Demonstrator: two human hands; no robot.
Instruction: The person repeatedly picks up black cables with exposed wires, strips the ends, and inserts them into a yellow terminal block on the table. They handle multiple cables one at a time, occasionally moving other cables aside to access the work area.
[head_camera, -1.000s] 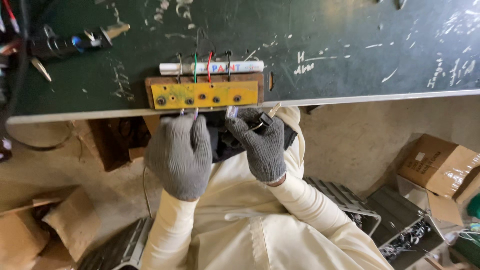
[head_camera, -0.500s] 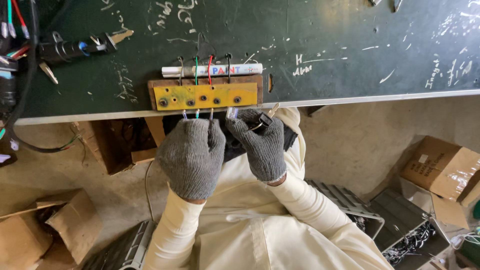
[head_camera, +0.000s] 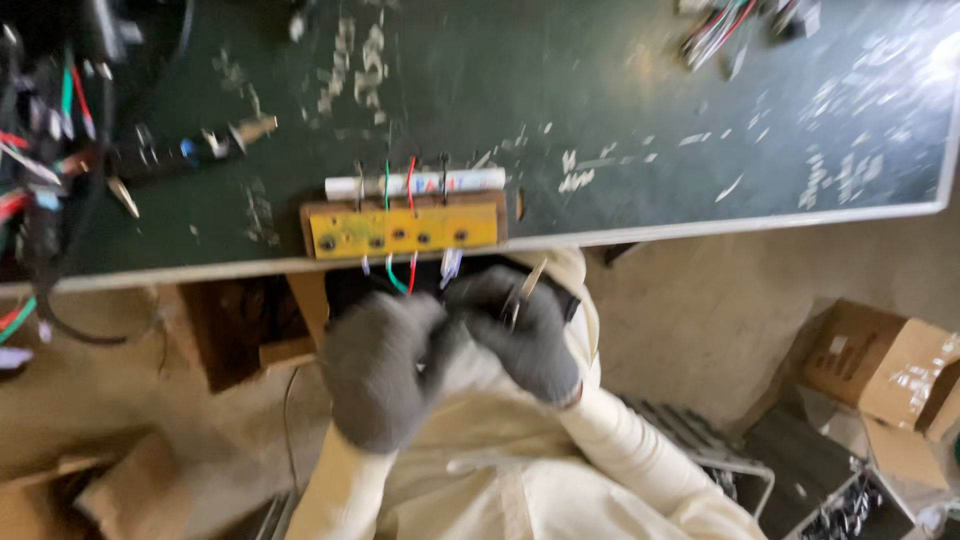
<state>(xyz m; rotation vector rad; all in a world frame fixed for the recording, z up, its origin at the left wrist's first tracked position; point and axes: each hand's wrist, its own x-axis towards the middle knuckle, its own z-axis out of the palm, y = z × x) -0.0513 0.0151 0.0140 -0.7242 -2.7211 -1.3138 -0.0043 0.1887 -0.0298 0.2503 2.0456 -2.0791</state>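
yellow block (head_camera: 405, 229) at table (head_camera: 620, 110) near edge, long axis 9–3, wires (head_camera: 400, 272) hanging off it | left hand (head_camera: 385, 370) at 6, curled, grip unclear | right hand (head_camera: 525, 335) at 5, nearer, closed on metal tool (head_camera: 527, 285)

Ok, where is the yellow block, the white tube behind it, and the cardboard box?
yellow block (head_camera: 400, 229): head view, middle of its yellow front face.
white tube (head_camera: 470, 182): head view, right part of the tube.
cardboard box (head_camera: 885, 365): head view, top flap of the box.

Soft daylight, heavy motion blur
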